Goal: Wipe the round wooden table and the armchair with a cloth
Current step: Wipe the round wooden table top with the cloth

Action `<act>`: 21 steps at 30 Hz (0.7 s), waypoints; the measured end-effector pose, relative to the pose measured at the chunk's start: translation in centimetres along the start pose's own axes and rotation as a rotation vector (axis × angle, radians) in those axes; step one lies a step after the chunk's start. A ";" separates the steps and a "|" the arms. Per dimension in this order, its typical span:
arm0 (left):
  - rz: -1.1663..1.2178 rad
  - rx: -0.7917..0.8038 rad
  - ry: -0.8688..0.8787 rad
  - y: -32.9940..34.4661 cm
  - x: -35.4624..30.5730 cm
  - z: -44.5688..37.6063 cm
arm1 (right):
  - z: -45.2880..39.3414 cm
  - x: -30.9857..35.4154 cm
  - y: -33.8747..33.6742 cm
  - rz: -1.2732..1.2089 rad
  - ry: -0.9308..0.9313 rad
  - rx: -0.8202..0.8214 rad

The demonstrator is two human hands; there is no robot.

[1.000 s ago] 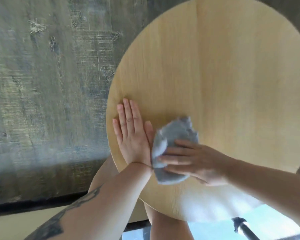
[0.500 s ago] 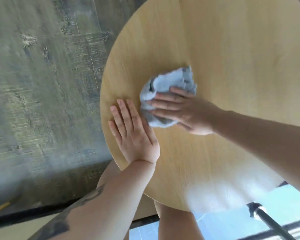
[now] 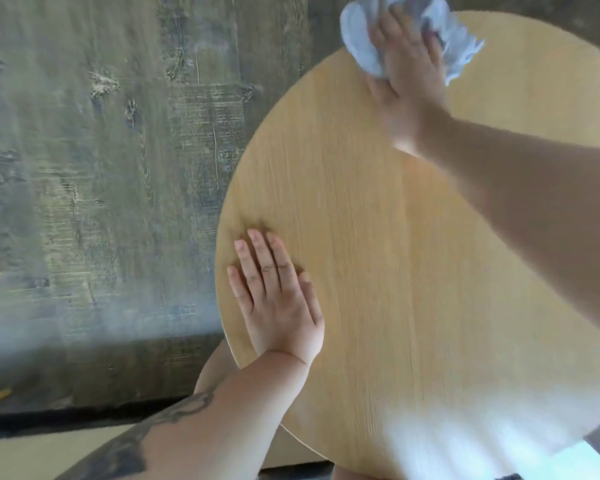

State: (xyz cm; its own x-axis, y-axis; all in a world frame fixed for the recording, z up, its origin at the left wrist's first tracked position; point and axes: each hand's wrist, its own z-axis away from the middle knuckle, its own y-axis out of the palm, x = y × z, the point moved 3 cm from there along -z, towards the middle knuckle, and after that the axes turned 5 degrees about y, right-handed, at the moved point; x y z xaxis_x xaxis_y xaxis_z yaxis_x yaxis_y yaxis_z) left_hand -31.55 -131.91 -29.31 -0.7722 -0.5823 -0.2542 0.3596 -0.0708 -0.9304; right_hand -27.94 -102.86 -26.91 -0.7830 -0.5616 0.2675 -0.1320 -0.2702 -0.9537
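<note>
The round wooden table [image 3: 378,254] fills the right half of the head view, its light top seen from above. My left hand [image 3: 274,299] lies flat on the top near the left rim, fingers straight and together. My right hand [image 3: 406,67] reaches across to the far rim and presses a crumpled pale blue-grey cloth [image 3: 364,39] onto the wood; the cloth bulges out on both sides of the hand. Motion blur hides how the right fingers lie on the cloth. The armchair is not in view.
A dark, weathered plank floor [image 3: 101,185] lies to the left of the table. A pale strip of floor [image 3: 32,455] runs along the bottom left. A wooden table leg [image 3: 210,368] shows under the near rim.
My right hand has swept the cloth from beside my left hand out to the far rim of the table. My left hand has stayed flat near the left rim.
</note>
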 end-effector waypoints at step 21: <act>-0.024 -0.028 0.009 0.2 -1.8 1.0 | 11.9 0.1 3.0 0.109 -0.806 0.235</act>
State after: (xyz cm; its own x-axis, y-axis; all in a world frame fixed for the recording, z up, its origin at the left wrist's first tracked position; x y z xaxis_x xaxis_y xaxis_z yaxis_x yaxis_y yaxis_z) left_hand -29.60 -131.70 -28.78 -0.7851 -0.5736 -0.2337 0.3262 -0.0621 -0.9433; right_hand -21.21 -113.01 -28.17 -0.0993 -0.9557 0.2770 0.1184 -0.2878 -0.9503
